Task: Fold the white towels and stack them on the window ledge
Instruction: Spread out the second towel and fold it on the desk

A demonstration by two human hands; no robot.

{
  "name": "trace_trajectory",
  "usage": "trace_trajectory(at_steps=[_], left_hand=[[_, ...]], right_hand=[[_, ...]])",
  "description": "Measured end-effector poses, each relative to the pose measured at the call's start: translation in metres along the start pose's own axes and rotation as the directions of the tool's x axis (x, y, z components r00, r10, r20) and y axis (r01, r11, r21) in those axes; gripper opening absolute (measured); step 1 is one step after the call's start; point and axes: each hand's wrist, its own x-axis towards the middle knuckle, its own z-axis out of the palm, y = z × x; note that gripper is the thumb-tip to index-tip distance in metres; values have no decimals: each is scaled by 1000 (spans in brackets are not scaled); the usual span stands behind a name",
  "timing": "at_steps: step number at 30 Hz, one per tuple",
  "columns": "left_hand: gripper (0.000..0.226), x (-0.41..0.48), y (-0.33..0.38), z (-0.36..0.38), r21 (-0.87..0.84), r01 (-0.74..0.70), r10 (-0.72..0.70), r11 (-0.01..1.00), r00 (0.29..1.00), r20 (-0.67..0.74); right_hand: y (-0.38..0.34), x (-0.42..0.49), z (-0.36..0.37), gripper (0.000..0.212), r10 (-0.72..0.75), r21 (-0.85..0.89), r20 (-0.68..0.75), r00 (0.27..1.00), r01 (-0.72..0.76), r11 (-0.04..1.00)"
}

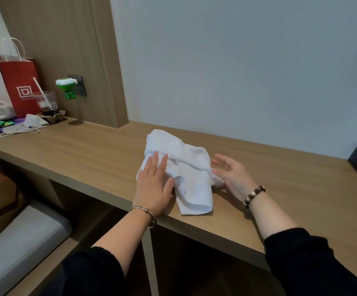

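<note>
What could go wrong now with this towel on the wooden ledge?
1. The white towel is bunched with uneven layers; if the left hand presses it flat like this, the fold may come out crooked.
2. Its near corner lies close to the front edge of the ledge; a pull by the right hand might drag it off.

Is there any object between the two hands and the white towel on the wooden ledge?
Nothing visible stands between them. The left hand already lies flat on the white towel, and the right hand is open at the towel's right edge.
</note>
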Motion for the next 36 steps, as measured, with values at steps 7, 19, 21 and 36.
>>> trace_trajectory(at_steps=[7,19,21,36], left_hand=[[77,0,2,-2,167,-110,60,980,958,279],[52,19,3,6,90,101,-122,991,954,275],[53,19,2,8,99,98,-120,990,959,258],[52,18,3,11,128,124,-148,984,969,200]], right_hand=[[5,6,-16,50,-30,-771,-136,990,-87,631],[4,-3,-8,11,-7,-394,85,996,40,918],[4,-2,-11,12,-25,-174,44,999,32,984],[-8,-1,-37,47,-410,-470,-535,739,143,871]])
